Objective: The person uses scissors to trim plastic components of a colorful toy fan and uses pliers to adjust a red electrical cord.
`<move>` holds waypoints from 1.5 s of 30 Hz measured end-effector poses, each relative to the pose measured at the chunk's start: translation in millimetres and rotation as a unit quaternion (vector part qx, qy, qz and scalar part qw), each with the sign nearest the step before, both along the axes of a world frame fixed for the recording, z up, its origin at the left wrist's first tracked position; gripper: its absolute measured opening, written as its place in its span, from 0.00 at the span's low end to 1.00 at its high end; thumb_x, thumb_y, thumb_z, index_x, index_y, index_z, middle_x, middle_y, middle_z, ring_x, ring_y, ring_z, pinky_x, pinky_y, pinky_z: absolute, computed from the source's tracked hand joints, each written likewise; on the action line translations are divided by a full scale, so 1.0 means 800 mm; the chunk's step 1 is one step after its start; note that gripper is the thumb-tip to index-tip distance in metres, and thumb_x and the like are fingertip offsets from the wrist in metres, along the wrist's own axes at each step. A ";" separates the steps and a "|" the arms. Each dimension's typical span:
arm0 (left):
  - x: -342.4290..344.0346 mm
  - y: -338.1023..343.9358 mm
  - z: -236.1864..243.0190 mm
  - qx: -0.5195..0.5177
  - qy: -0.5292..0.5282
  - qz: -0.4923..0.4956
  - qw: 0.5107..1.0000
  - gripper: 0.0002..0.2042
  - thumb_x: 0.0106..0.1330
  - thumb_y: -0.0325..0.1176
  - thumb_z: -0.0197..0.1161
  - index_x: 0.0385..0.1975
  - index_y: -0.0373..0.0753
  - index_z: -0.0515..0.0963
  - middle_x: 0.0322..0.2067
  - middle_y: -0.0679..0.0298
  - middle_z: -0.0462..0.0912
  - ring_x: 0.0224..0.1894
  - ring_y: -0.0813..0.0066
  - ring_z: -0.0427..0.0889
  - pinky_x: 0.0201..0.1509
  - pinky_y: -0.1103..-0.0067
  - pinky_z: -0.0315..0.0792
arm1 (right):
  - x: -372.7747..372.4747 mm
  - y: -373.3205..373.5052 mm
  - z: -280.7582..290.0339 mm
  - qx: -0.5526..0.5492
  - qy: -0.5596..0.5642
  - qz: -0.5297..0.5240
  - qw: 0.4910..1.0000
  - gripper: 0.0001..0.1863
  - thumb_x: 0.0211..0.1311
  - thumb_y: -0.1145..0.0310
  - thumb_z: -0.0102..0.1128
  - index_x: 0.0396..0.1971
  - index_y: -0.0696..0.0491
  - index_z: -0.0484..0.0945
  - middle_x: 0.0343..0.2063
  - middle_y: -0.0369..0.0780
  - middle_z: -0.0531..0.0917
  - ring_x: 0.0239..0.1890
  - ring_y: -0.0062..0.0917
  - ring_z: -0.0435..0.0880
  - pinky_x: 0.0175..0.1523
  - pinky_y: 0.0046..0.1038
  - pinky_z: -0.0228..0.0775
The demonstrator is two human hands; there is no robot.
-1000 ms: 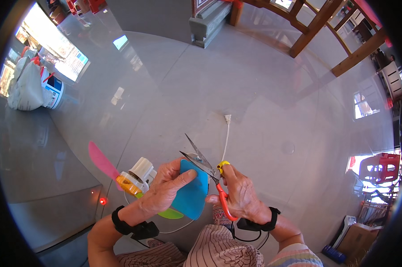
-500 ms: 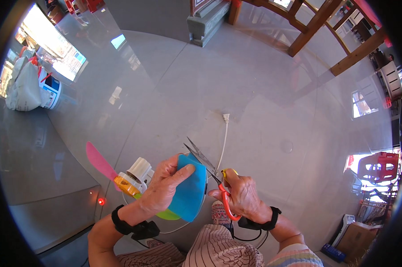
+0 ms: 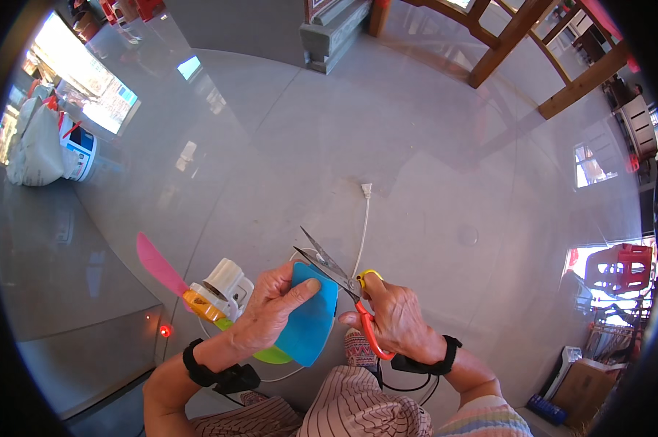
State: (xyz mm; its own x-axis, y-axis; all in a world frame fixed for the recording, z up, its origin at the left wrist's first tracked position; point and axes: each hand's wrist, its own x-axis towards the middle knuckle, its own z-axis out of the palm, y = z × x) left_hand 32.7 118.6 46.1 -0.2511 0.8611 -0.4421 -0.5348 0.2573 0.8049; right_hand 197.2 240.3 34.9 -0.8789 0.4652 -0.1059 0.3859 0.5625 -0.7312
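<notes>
A small fan lies in front of me, with a white motor housing [image 3: 225, 279], an orange hub [image 3: 202, 306] and pink [image 3: 160, 262], green [image 3: 273, 355] and blue blades. My left hand [image 3: 267, 309] grips the blue fan blade [image 3: 307, 320], thumb flat on its face. Scissors [image 3: 369, 331] with red and yellow handles are in my right hand [image 3: 403, 324], fingers through the loops. Their metal blades stand apart at the blue blade's upper edge, pointing up and left. Whether they touch the edge I cannot tell. My left hand hides part of the fan.
A white cord ends in a plug [image 3: 366, 191] on the grey floor [image 3: 445, 182]. At the left stand a white bag [image 3: 37, 149] and a bucket [image 3: 83, 154]. A wooden frame [image 3: 514, 44] is far right; a red stool [image 3: 620, 268] and cardboard box [image 3: 582, 390] stand at the right.
The scissor blades have spread wider apart. The blue fan blade has tilted and dropped slightly in my left hand.
</notes>
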 end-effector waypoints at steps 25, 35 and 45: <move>-0.017 -0.003 0.022 0.030 -0.043 0.063 0.997 0.11 0.63 0.34 0.54 0.41 0.35 0.73 0.31 0.66 0.79 0.32 0.82 0.77 0.37 0.83 0.73 | 0.079 0.036 -0.097 0.151 -0.102 -0.189 0.965 0.24 0.41 0.56 0.68 0.31 0.58 0.71 0.28 0.45 0.76 0.32 0.40 0.76 0.35 0.36 0.68; -0.064 0.003 0.049 0.157 -0.098 0.225 0.957 0.10 0.62 0.33 0.56 0.41 0.38 0.72 0.37 0.66 0.77 0.39 0.80 0.75 0.45 0.80 0.71 | 0.091 0.035 -0.071 -0.085 -0.058 -0.103 0.989 0.34 0.40 0.68 0.68 0.50 0.57 0.65 0.44 0.45 0.72 0.47 0.36 0.72 0.50 0.34 0.66; -0.073 -0.043 0.079 0.160 -0.031 0.270 0.949 0.10 0.61 0.37 0.58 0.40 0.44 0.72 0.38 0.70 0.75 0.46 0.79 0.70 0.53 0.73 0.63 | -0.109 -0.044 0.029 -0.567 0.191 0.116 0.792 0.48 0.40 0.41 0.65 0.56 0.58 0.59 0.50 0.48 0.69 0.42 0.34 0.76 0.39 0.30 0.71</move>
